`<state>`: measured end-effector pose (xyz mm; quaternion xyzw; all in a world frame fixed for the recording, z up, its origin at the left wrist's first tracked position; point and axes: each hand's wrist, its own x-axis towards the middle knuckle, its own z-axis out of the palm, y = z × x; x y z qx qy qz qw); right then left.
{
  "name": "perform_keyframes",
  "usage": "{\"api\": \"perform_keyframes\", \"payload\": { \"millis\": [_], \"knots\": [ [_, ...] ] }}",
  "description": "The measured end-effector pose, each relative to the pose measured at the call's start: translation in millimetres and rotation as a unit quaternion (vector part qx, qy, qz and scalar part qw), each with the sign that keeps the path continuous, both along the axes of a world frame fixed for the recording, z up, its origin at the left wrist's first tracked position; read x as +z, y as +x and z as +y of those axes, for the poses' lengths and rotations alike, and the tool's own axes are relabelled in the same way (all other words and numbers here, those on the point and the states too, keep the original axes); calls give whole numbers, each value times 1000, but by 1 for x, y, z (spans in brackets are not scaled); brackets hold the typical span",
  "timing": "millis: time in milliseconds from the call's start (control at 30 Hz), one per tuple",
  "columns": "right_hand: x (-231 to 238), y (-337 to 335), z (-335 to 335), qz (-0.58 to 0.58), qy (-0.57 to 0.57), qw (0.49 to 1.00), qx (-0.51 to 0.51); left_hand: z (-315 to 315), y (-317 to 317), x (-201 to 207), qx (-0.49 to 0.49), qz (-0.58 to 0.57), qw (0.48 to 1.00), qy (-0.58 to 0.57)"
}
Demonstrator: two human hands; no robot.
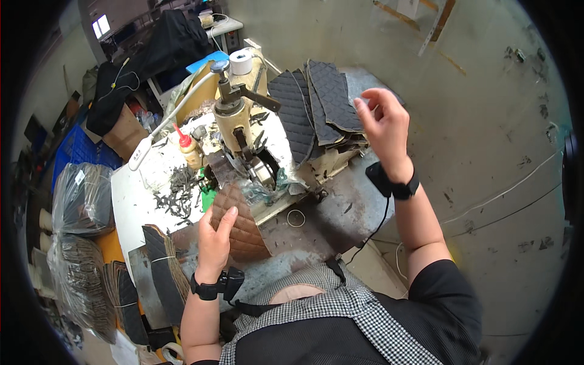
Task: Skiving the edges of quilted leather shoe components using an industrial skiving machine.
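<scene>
My left hand (216, 238) is closed on a brown quilted leather-like piece (242, 234), thumb on top. The piece has a pointed upper end and lies just in front of the machine. My right hand (387, 121) is raised at the right with fingers loosely curled and the thumb apart, and nothing shows in it. Beside it is a stack of dark quilted pieces (334, 100). A cream bench machine (234, 125) with a metal post and side lever stands between the hands. A thin pale ring, like a rubber band (296, 218), lies on the metal tabletop.
Dark trimmings (177, 191) litter the white table around a red-capped bottle (187, 146). A white cable with a switch (141, 153) runs to the machine. Banded dark pieces (163, 261) and plastic-wrapped bundles (82, 201) sit at the left. The wall (486, 134) rises at right.
</scene>
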<state>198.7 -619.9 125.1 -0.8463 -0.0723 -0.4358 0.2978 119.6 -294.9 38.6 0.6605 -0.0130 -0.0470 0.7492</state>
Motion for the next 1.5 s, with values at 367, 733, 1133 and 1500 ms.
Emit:
{"api": "perform_keyframes", "payload": {
  "millis": [367,733,1133,1500],
  "knots": [
    [-111,-47,106,-85,-194,888,407,-24,-6,-26,3,-4,999,-46],
    [-131,-29,125,-41,-131,936,324,-15,-26,-13,-63,-72,995,-5],
    [-105,-34,99,-39,-161,961,221,-3,15,-18,-97,16,995,0],
    [-62,-41,99,540,298,693,374,27,20,0,-213,35,948,-235]
  ]
}}
